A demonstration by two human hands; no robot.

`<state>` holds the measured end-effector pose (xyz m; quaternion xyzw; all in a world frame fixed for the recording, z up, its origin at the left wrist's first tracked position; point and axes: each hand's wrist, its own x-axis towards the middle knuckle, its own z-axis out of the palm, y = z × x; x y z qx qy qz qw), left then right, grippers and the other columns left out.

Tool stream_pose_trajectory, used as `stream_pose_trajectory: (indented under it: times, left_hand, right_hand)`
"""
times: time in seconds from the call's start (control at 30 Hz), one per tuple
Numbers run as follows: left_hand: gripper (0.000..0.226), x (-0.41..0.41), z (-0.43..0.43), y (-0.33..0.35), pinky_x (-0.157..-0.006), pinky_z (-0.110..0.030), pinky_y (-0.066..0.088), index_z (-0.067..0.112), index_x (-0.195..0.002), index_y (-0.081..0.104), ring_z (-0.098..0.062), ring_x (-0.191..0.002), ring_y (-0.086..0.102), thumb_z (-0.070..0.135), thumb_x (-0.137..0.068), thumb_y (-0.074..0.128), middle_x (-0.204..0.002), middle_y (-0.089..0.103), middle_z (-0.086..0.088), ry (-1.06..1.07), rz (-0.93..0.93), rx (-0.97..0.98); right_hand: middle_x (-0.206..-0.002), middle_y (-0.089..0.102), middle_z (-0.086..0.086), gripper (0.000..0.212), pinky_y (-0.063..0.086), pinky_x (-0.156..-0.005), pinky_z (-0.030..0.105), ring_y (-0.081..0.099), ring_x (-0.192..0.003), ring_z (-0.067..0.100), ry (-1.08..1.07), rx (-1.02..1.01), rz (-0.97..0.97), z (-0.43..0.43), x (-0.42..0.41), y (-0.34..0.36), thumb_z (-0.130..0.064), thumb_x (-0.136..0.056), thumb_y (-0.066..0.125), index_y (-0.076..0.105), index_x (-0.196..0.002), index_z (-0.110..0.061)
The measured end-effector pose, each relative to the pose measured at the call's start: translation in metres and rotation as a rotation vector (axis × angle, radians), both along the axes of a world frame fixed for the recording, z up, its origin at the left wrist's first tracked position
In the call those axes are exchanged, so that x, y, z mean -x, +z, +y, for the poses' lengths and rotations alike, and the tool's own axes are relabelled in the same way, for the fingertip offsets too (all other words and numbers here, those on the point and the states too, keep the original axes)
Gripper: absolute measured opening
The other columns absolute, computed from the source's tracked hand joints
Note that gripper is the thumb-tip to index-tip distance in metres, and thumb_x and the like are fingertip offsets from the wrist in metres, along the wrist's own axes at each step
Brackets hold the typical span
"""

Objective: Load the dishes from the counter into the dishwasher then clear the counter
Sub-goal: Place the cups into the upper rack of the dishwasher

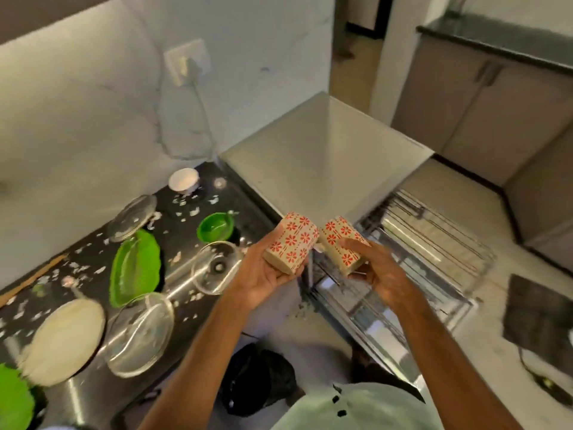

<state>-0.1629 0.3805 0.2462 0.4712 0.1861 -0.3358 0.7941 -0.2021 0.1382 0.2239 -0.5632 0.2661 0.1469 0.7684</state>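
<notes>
Each hand holds one mug with red flowers, up in the air between the counter (pixel 198 274) and the open dishwasher (pixel 403 274). The left hand (pixel 263 274) has its grip closed around the left mug (pixel 291 243) from below. The right hand (pixel 378 271) has its grip closed on the right mug (pixel 339 242) from the side. Both mugs are tipped over. They look hard, smooth and easy to break, so hold the round sides tight. They look light.
</notes>
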Motion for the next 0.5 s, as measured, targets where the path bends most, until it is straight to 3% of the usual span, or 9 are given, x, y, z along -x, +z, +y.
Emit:
stream_pose_trajectory:
  times: [0.17, 0.4, 0.5]
  left_hand:
    - [0.061, -0.031, -0.1, -0.017, -0.09, -0.045, 0.056, 0.008, -0.133, 0.059, -0.037, -0.121, 0.063, 0.041, -0.085, 0.076, -0.125, 0.069, -0.018, -0.181, 0.047, -0.156]
    - [0.083, -0.071, -0.223, -0.063, -0.083, -0.048, 0.062, 0.017, -0.119, 0.069, -0.028, -0.102, 0.073, 0.054, -0.05, 0.097, -0.114, 0.075, -0.009, -0.359, -0.053, -0.514]
    - [0.089, -0.083, -0.261, -0.092, -0.077, -0.042, 0.063, 0.028, -0.114, 0.068, -0.017, -0.1, 0.072, 0.062, -0.037, 0.098, -0.114, 0.073, 0.003, -0.392, -0.166, -0.723]
  right_hand:
    - [-0.11, 0.074, 0.019, 0.069, 0.059, -0.085, 0.047, 0.071, -0.095, 0.033, -0.129, 0.013, 0.085, -0.091, 0.003, -0.031, -0.038, -0.064, 0.093, 0.068, -0.123, -0.012]
    - [-0.11, 0.074, 0.014, 0.07, 0.059, -0.064, 0.033, 0.073, -0.098, 0.031, -0.32, 0.001, 0.263, -0.196, -0.011, -0.077, -0.032, -0.067, 0.092, 0.061, -0.128, -0.017]
    - [-0.112, 0.071, 0.013, 0.067, 0.062, -0.067, 0.037, 0.071, -0.098, 0.03, -0.381, -0.004, 0.338, -0.222, -0.018, -0.097, -0.026, -0.069, 0.092, 0.059, -0.126, -0.017]
